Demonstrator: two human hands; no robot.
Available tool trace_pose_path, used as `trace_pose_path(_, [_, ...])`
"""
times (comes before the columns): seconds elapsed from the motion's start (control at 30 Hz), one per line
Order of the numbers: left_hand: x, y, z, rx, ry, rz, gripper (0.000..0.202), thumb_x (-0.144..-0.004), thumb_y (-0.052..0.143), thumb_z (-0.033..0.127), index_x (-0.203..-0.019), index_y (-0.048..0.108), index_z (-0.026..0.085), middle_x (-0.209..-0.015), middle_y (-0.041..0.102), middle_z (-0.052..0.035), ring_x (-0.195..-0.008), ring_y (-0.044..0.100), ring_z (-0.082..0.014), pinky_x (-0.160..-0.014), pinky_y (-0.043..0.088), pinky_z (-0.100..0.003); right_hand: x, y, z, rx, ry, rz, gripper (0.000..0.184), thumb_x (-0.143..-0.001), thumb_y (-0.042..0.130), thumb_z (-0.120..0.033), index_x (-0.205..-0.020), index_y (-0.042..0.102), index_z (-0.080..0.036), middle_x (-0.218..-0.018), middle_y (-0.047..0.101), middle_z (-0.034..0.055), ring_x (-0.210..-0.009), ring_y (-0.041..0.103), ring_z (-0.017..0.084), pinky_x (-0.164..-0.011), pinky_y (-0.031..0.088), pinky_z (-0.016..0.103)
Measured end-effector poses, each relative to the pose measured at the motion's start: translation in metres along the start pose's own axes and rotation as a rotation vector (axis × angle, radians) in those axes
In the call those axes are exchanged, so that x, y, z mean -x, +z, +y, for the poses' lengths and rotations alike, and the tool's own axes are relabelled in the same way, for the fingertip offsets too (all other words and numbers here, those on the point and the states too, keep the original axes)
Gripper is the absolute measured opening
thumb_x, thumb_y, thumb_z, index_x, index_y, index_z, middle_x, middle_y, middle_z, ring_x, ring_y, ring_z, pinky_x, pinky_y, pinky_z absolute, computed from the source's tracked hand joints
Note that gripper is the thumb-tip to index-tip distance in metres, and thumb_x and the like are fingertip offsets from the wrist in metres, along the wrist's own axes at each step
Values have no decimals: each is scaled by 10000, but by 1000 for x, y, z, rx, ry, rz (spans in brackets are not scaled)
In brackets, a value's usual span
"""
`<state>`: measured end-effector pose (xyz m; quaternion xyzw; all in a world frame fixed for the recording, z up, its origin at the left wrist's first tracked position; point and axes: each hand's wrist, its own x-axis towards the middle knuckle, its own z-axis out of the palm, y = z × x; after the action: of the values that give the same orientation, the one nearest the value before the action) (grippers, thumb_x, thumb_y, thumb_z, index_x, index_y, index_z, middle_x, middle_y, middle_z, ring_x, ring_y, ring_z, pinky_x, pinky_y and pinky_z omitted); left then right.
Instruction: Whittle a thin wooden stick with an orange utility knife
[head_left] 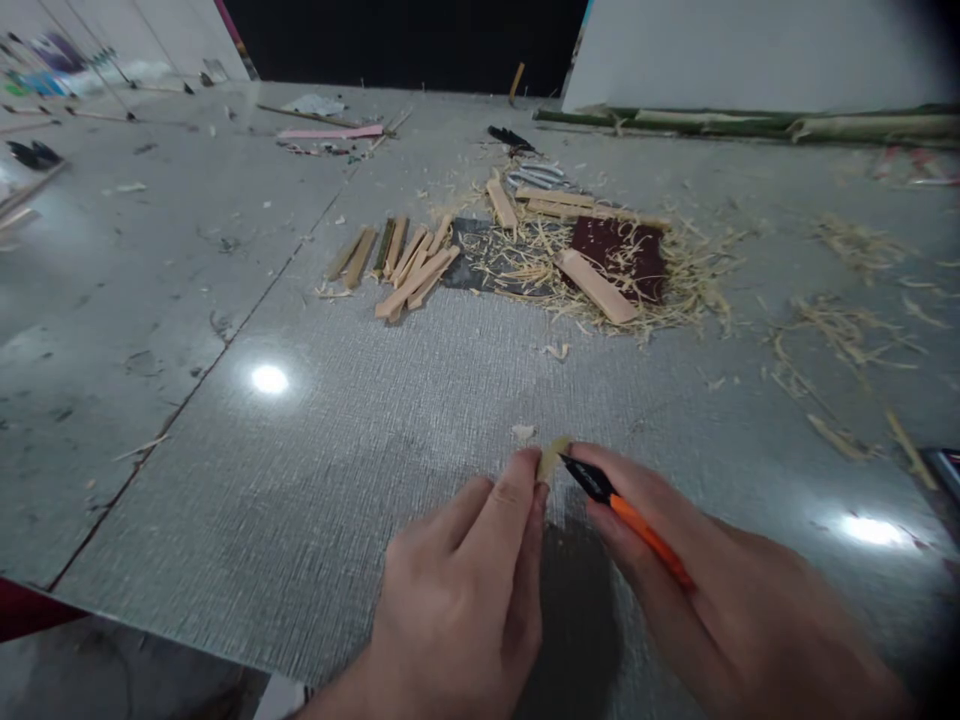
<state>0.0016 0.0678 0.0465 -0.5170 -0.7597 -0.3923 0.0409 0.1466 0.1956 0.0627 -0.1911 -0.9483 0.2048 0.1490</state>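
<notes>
Trimming appears under way near the front edge of the tabletop (337, 430): left hand (465, 570) pinches pale piece (551, 462), right hand (720, 570) grips knife (646, 537); further cutting requires steady support.

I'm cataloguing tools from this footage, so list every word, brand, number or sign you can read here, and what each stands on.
None can be read with certainty.
Orange-handled knife in the right hand: pale lettering on its black front part, too small and blurred to read.
No other lettering, number or sign can be made out.
</notes>
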Motion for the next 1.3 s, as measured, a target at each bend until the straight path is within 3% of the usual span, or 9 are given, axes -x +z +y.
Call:
trace_pose_path(0.17, [2,0,0,43,-1,-11,290,-1089,520,185,-1255,740,98,-831,825,-24,-575,746,-126,-535,594,-210,-5,-9,1,-199,114,-133,299,-1134,440,-387,-1392,581,-328,-947,834,-27,-735,800,109,-610,588,134])
trace_pose_path(0.27, [3,-1,-1,65,-7,-17,281,-1082,529,174,-1264,733,108,-856,829,-25,-576,739,-118,-544,598,-198,-2,-13,0,-287,235,-199,355,-1112,464,-462,-1396,630,-329,-715,724,-46,-524,661,115,-461,503,175])
trace_pose_path(0.43, [3,-4,0,118,-32,-47,294,-1063,550,145,-1301,718,104,-868,831,-29,-621,754,-118,-599,619,-191,2,-14,-2,-396,358,-257,355,-1088,479,-535,-1299,661,-315,-585,534,-61,-427,499,127,-380,419,206])
trace_pose_path(0.57, [1,-7,3,140,-47,-39,317,-1057,553,137,-1334,705,107,-969,853,-45,-687,785,-112,-632,622,-172,-4,-15,-5,-443,286,-218,281,-1108,459,-485,-1216,658,-320,-588,530,-72,-430,501,104,-404,405,188])
trace_pose_path(0.73, [-1,-7,4,165,-61,-46,319,-1051,556,127,-1330,710,99,-946,850,-48,-674,777,-106,-647,620,-161,-6,-14,-5,-403,256,-204,323,-1119,463,-442,-1398,602,-356,-638,609,-79,-474,585,99,-445,454,173])
trace_pose_path(0.9, [-2,-6,3,176,-53,-43,305,-1053,554,127,-1304,725,96,-859,830,-34,-611,746,-103,-615,614,-159,-4,-12,-4,-367,247,-201,367,-1112,471,-437,-1453,586,-364,-787,746,-41,-612,704,133,-547,544,205])
trace_pose_path(1.13, [-5,-11,4,338,-113,-100,317,-1020,578,99,-1293,738,120,-870,833,-28,-711,785,-117,-665,632,-167,-8,-20,-5,-517,356,-336,343,-1091,476,-552,-1256,672,-323,-667,600,-49,-512,522,103,-454,445,178])
trace_pose_path(1.23, [-7,-13,5,453,-192,-118,310,-1024,594,134,-1284,756,180,-943,839,-21,-808,792,-121,-737,632,-184,-8,-23,-7,-678,435,-380,347,-1071,501,-596,-1181,654,-305,-646,538,-56,-470,445,89,-386,376,159])
trace_pose_path(1.3, [-8,-15,7,520,-310,-119,294,-1055,561,195,-1252,775,236,-844,794,6,-744,748,-113,-672,602,-188,-7,-23,-7,-794,534,-348,369,-1056,512,-635,-1138,636,-297,-613,494,-70,-423,380,76,-349,323,150])
